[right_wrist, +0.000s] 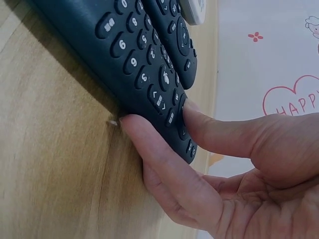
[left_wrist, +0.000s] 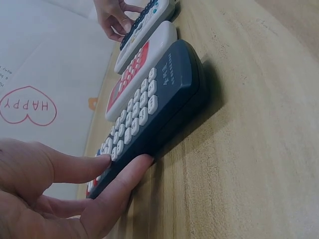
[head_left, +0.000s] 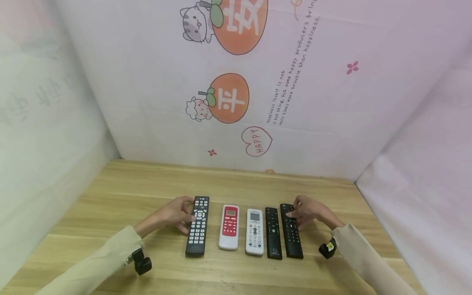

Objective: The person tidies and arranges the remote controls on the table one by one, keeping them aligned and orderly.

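Five remote controls lie side by side on a wooden table. The leftmost, a black remote with white buttons (head_left: 197, 227), is pinched by my left hand (head_left: 177, 214), thumb on its face and fingers along its left edge. At the right end of the row, my right hand (head_left: 307, 211) grips a black remote with dark buttons (head_left: 292, 232); its thumb (right_wrist: 214, 130) lies on the upper buttons and the fingers are at the side. Between them are a white remote with a red panel (head_left: 229, 227), a white remote with a small screen (head_left: 255, 232) and a slimmer black remote (head_left: 273, 233).
The wooden table (head_left: 236, 274) meets a printed white cloth (head_left: 313, 147) at the back. Plain whitish cloth walls stand at the left and right. A small black camera is worn at each wrist, below the sleeves.
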`<state>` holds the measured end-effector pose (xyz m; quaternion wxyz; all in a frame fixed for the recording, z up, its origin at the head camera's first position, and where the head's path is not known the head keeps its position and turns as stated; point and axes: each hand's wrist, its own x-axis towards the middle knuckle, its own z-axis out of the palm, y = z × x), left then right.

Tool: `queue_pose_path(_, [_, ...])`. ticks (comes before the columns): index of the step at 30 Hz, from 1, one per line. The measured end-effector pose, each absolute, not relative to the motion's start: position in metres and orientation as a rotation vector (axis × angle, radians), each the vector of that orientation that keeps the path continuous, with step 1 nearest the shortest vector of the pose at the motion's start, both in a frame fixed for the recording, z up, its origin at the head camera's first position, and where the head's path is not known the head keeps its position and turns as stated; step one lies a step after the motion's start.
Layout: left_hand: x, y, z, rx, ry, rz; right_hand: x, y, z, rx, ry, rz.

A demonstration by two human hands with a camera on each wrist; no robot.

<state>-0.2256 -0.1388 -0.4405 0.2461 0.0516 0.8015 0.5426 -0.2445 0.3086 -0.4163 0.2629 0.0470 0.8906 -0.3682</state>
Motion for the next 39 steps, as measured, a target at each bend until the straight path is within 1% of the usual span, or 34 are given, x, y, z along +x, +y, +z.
queue_pose_path(14, [-0.228, -0.143, -0.439, 0.231, 2.177, 1.543, -0.241, 0.314, -0.419, 0.082, 2.415, -1.026])
queue_pose_path(21, [-0.230, -0.141, -0.441, 0.192, 2.259, 1.583, -0.241, 0.315, -0.418, 0.070, 2.410, -1.023])
queue_pose_path(28, [-0.235, -0.151, -0.440, 0.371, 2.581, 1.487, -0.238, 0.318, -0.411, 0.071, 2.457, -0.959])
queue_pose_path(32, [-0.242, -0.165, -0.434, 0.449, 2.686, 1.447, -0.241, 0.319, -0.408, -0.009, 2.567, -0.883])
queue_pose_path(36, [-0.253, -0.177, -0.427, 0.453, 2.718, 1.469, -0.247, 0.321, -0.413, -0.099, 2.720, -0.820])
queue_pose_path(39, [-0.260, -0.181, -0.424, 0.482, 2.792, 1.444, -0.251, 0.323, -0.417, -0.174, 2.810, -0.854])
